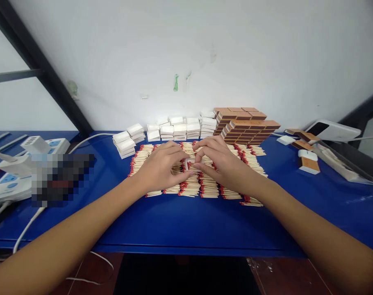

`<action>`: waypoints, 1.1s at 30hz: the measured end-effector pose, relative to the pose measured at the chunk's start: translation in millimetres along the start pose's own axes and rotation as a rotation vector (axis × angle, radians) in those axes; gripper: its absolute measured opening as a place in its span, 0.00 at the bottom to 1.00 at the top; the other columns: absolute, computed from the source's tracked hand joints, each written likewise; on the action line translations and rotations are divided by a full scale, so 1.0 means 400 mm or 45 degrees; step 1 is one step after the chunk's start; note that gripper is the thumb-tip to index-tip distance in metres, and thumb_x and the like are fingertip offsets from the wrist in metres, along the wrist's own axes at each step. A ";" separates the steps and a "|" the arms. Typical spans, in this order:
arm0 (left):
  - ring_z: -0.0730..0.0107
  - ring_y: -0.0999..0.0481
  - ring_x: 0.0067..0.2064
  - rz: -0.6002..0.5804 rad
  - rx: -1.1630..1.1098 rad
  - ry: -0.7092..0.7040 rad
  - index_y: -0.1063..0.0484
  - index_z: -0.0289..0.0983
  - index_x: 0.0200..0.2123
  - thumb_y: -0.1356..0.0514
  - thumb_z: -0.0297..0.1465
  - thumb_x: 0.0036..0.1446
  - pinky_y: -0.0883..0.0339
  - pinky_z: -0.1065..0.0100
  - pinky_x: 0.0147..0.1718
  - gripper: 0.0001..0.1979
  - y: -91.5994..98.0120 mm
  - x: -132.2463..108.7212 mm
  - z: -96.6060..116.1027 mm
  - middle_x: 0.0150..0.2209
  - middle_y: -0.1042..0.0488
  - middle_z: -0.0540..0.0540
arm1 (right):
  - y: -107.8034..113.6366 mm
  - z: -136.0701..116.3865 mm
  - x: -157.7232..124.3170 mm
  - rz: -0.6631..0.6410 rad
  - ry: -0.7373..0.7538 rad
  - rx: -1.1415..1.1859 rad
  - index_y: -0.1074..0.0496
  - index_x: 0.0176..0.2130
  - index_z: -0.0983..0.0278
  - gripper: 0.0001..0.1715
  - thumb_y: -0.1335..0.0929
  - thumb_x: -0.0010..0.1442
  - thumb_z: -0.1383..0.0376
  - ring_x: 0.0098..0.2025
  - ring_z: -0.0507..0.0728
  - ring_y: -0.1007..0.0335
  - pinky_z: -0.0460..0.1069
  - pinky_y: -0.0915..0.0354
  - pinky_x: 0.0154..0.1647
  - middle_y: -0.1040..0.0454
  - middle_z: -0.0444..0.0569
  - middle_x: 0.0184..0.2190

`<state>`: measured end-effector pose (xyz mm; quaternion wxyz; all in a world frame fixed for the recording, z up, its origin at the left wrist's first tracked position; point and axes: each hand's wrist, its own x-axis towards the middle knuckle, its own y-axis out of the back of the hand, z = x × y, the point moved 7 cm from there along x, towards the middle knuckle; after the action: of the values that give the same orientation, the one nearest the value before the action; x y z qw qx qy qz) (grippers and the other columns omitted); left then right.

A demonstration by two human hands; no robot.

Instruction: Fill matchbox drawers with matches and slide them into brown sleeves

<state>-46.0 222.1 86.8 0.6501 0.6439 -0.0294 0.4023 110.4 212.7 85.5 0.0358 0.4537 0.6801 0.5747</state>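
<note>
A small white matchbox tray [187, 164] is held just above the spread matches, between my two hands. My left hand [165, 166] grips its left side, thumb in front and fingers behind. From the right, the thumb and fingertips of my right hand [221, 162] close on red-tipped matches at the tray; the fingers partly hide them. Beneath both hands, rows of loose matches [209, 189] with red heads cover the middle of the blue table [174, 223].
White matchbox trays [174, 130] stand stacked along the wall. Brown matchboxes [248, 127] are piled to their right. Power strips [12, 180] with cables and a blurred dark object [66, 178] lie left. At right are a white device [333, 130] and several loose boxes [309, 164].
</note>
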 end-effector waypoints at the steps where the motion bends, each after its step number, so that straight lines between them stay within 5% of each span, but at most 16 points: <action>1: 0.53 0.22 0.47 0.003 0.001 -0.003 0.20 0.37 0.44 0.34 0.45 0.68 0.27 0.54 0.48 0.16 0.001 0.000 0.000 0.40 0.18 0.42 | 0.000 0.001 0.000 0.008 0.005 0.000 0.30 0.42 0.58 0.06 0.34 0.75 0.61 0.65 0.67 0.38 0.66 0.39 0.65 0.27 0.57 0.56; 11: 0.56 0.23 0.42 0.072 0.053 0.005 0.20 0.36 0.44 0.36 0.49 0.69 0.29 0.55 0.44 0.20 0.026 0.005 -0.025 0.36 0.20 0.42 | 0.068 0.042 0.006 0.179 -0.010 -0.148 0.28 0.40 0.58 0.05 0.33 0.72 0.64 0.52 0.67 0.31 0.68 0.37 0.59 0.23 0.54 0.46; 21: 0.53 0.23 0.45 0.122 0.138 0.062 0.20 0.35 0.45 0.35 0.47 0.68 0.27 0.52 0.46 0.19 0.035 -0.002 -0.057 0.39 0.19 0.40 | 0.024 0.105 -0.004 -0.208 -0.234 -0.098 0.24 0.33 0.59 0.13 0.30 0.68 0.56 0.50 0.69 0.32 0.62 0.35 0.49 0.24 0.55 0.38; 33: 0.53 0.24 0.45 0.095 0.151 0.056 0.21 0.35 0.45 0.36 0.47 0.69 0.28 0.53 0.47 0.20 0.035 0.001 -0.054 0.38 0.20 0.41 | 0.009 0.126 -0.006 -0.214 -0.227 -0.121 0.26 0.36 0.59 0.13 0.34 0.71 0.57 0.48 0.67 0.33 0.60 0.37 0.49 0.24 0.55 0.38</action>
<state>-63.8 238.9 94.8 0.5960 0.6707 -0.0153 0.4413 142.6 248.5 70.3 0.1655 0.4423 0.6818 0.5587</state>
